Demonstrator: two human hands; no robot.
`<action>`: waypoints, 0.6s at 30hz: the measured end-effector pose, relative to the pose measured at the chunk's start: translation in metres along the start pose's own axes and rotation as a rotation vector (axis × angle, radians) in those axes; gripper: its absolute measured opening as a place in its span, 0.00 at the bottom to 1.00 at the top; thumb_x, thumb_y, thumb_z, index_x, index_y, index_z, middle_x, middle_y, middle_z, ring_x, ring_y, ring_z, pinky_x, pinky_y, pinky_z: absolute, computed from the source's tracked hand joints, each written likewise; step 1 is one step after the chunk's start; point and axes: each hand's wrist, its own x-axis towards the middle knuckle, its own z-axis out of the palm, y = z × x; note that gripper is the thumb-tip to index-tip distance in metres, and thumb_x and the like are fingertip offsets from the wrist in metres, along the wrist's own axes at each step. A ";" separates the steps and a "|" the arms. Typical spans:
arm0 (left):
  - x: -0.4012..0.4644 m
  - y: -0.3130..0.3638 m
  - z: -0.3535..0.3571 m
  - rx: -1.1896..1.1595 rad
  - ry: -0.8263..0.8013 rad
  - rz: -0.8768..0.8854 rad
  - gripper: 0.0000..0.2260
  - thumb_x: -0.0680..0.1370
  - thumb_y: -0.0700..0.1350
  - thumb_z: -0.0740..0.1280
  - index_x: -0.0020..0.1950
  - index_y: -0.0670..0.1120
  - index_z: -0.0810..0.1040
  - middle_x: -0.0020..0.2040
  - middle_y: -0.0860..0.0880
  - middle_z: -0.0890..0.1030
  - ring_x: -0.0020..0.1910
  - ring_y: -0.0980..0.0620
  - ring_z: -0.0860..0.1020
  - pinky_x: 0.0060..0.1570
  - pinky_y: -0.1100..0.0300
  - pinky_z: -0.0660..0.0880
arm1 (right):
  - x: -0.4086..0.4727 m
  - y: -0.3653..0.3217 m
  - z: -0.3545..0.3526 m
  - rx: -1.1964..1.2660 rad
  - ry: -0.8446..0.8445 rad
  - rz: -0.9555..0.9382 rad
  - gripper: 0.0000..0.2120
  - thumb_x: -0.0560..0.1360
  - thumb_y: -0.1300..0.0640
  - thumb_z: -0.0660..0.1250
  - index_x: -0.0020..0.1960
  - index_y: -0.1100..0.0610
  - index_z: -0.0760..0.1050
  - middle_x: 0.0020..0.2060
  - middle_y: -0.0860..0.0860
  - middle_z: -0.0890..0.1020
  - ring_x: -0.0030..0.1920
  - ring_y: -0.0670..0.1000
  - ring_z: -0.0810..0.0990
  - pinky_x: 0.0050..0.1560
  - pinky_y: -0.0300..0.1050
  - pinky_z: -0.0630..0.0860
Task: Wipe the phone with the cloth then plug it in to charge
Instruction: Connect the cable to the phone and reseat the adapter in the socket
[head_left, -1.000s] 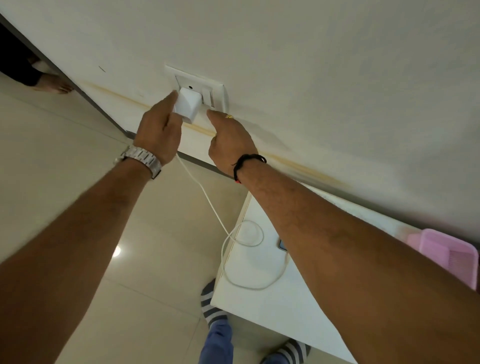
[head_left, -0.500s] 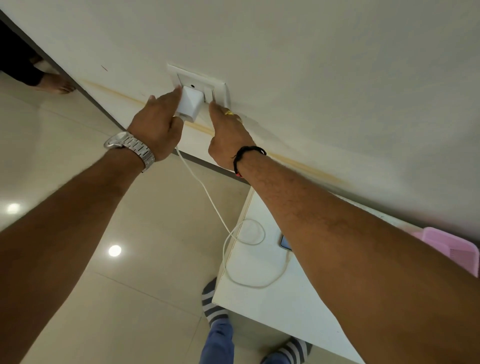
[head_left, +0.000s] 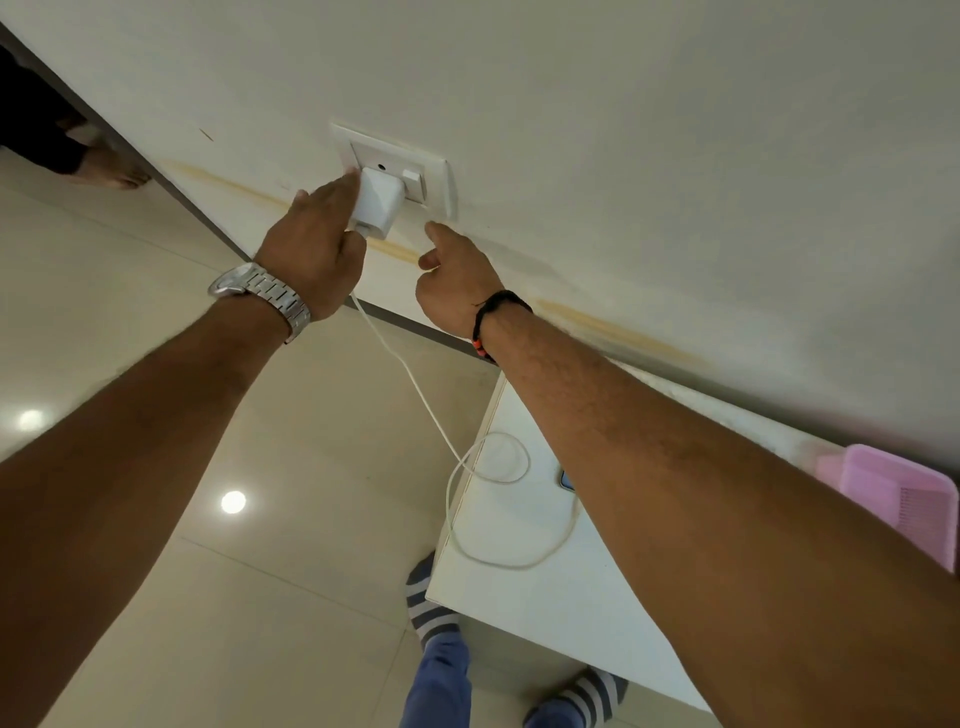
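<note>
A pale wall (head_left: 649, 130) rises behind a white counter (head_left: 545, 597), where the phone (head_left: 566, 479) shows only a sliver at the far edge, the rest hidden by the right arm. The cable (head_left: 415, 387) loops near the counter's left edge. The left hand (head_left: 317, 249) grips the charger (head_left: 378, 203) in the socket plate (head_left: 395, 166); the right hand (head_left: 452, 275), holding nothing, points 1 finger just below the switch (head_left: 411, 179). Brace the charger squarely while pressing.
</note>
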 end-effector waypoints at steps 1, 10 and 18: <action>-0.001 0.001 0.001 0.004 0.007 0.011 0.32 0.77 0.47 0.51 0.82 0.39 0.58 0.78 0.37 0.67 0.73 0.31 0.69 0.76 0.38 0.63 | -0.004 0.006 0.000 0.032 0.025 0.008 0.32 0.78 0.66 0.59 0.81 0.54 0.59 0.69 0.54 0.75 0.67 0.54 0.75 0.60 0.43 0.76; -0.032 0.032 0.014 0.030 0.368 0.158 0.25 0.74 0.38 0.61 0.72 0.34 0.71 0.71 0.31 0.72 0.69 0.30 0.71 0.66 0.40 0.72 | -0.053 0.080 0.006 0.087 0.143 0.076 0.18 0.80 0.61 0.57 0.66 0.54 0.78 0.63 0.52 0.81 0.64 0.52 0.79 0.67 0.48 0.76; -0.086 0.105 0.075 -0.151 0.290 0.269 0.15 0.76 0.37 0.63 0.60 0.37 0.81 0.52 0.40 0.84 0.49 0.39 0.81 0.49 0.48 0.78 | -0.115 0.166 -0.011 0.246 0.299 0.199 0.13 0.81 0.60 0.63 0.61 0.53 0.81 0.55 0.48 0.85 0.54 0.45 0.83 0.51 0.32 0.77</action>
